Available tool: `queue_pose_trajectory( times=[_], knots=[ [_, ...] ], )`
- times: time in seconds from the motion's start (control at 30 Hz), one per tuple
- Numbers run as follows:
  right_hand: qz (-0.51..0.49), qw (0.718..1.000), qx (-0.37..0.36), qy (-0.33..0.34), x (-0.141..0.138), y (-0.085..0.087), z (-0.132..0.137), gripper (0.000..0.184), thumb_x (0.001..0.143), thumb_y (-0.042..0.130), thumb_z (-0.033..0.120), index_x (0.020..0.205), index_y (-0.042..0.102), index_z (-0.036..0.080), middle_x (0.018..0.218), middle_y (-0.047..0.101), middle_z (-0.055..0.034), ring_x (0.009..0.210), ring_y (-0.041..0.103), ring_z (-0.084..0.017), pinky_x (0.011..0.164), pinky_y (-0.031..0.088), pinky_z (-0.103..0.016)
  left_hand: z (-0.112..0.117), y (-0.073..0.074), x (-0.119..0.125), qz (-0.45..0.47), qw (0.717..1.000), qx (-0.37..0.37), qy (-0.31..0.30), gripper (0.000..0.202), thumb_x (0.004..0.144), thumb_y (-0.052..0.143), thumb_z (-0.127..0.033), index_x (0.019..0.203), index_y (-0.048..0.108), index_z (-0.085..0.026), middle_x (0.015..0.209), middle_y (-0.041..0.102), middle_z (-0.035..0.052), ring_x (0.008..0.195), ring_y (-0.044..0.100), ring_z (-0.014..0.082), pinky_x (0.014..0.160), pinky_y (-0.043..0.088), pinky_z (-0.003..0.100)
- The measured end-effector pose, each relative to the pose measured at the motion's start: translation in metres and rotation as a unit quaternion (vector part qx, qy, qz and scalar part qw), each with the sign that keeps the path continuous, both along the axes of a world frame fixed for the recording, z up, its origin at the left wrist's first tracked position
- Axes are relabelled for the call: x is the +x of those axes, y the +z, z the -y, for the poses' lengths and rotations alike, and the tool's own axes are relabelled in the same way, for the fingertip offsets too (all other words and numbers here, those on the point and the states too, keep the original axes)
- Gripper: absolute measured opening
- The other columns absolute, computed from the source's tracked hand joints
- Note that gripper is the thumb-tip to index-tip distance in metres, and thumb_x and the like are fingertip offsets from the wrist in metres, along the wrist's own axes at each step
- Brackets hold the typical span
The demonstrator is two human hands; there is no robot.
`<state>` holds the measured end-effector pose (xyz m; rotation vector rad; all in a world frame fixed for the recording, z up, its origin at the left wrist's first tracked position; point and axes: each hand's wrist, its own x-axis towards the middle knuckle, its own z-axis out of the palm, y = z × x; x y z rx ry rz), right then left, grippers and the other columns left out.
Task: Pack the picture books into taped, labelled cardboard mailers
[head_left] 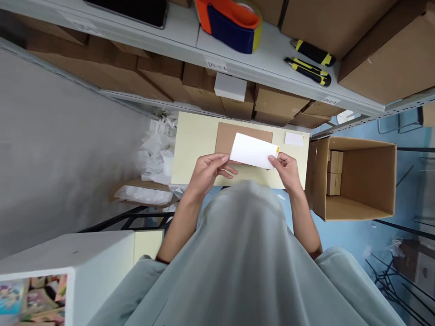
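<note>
A flat white rectangular sheet [253, 151] with a yellow and orange mark at its right corner is held up a little tilted in front of me. My left hand [211, 167] pinches its left end between thumb and forefinger, the other fingers loosely spread. At the opposite end, my right hand [284, 166] grips the edge with the thumb on top; its fingers are partly hidden behind. Below and behind the sheet lies a flat brown cardboard piece [224, 133] on the pale yellow table [193, 145]. A smaller white card [294, 138] with a yellow mark rests toward the table's right end.
An open carton [367, 176] holding small brown boxes stands right of the table. Crumpled white packaging [158, 149] is heaped at the left. A shelf ahead carries a tape dispenser [231, 27], two utility knives [311, 63], a dark flat device [136, 10] and cartons.
</note>
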<state>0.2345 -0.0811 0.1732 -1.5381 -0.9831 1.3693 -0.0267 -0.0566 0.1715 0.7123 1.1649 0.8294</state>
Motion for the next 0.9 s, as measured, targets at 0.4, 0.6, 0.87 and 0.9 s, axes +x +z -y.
queue_pose_trajectory(
  times=[0.4, 0.6, 0.87, 0.9],
  knots=[
    [0.067, 0.998, 0.015, -0.011, -0.087, 0.03, -0.001, 0.068, 0.077, 0.085, 0.083, 0.065, 0.05, 0.025, 0.065, 0.048, 0.0038, 0.062, 0.044, -0.013, 0.06, 0.041, -0.028, -0.016, 0.014, -0.103, -0.009, 0.996, 0.05, -0.071, 0.035, 0.075, 0.092, -0.048, 0.084, 0.081, -0.017, 0.09, 0.084, 0.018, 0.069, 0.08, 0.0305, 0.052, 0.059, 0.034],
    [0.054, 0.998, 0.001, -0.016, -0.114, 0.026, -0.006, 0.063, 0.077, 0.085, 0.081, 0.068, 0.057, 0.025, 0.07, 0.059, 0.0022, 0.065, 0.053, -0.014, 0.065, 0.049, -0.03, -0.024, 0.015, -0.124, 0.003, 0.996, 0.036, -0.081, 0.032, 0.073, 0.095, -0.045, 0.079, 0.077, -0.019, 0.077, 0.08, 0.0119, 0.065, 0.078, 0.0279, 0.047, 0.055, 0.03],
    [0.255, 0.964, 0.074, 0.008, -0.171, 0.019, -0.011, 0.035, 0.094, 0.079, 0.06, 0.105, 0.08, 0.026, 0.105, 0.074, -0.0071, 0.083, 0.064, -0.019, 0.083, 0.058, -0.038, -0.02, 0.014, -0.13, 0.027, 0.994, 0.05, -0.092, 0.029, 0.076, 0.092, -0.042, 0.08, 0.075, -0.02, 0.08, 0.08, 0.0111, 0.068, 0.078, 0.0259, 0.05, 0.056, 0.03],
    [0.24, 0.966, 0.093, 0.031, -0.179, 0.026, -0.009, 0.031, 0.097, 0.077, 0.057, 0.105, 0.081, 0.027, 0.105, 0.074, -0.0071, 0.083, 0.065, -0.02, 0.082, 0.058, -0.038, -0.02, 0.013, -0.13, 0.025, 0.994, 0.047, -0.093, 0.029, 0.075, 0.093, -0.042, 0.08, 0.075, -0.02, 0.08, 0.08, 0.0108, 0.068, 0.078, 0.0257, 0.05, 0.056, 0.03]
  ],
)
